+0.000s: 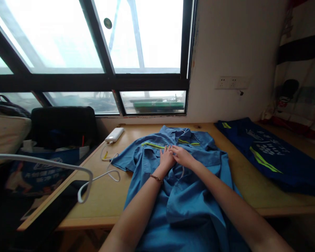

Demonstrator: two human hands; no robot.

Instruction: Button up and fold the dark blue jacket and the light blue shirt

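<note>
A blue short-sleeved work shirt (152, 189) with yellow-green reflective strips lies front up, its collar toward the window and its lower part hanging over the near table edge. My left hand (167, 158), with a beaded bracelet at the wrist, is at the chest by the front opening. My right hand (184, 156) meets it there, the fingertips of both hands close together on the cloth. The fingers look bent onto the shirt front; the exact spot they grip is partly hidden. Below the hands the front edges of the shirt lie loose and rumpled.
A dark blue garment (267, 150) with reflective strips lies on the right of the wooden table (102, 199). At the left edge are a white power bank (114, 134) and a white cable (86, 175), which loops toward the camera. A black chair (64, 122) stands beyond.
</note>
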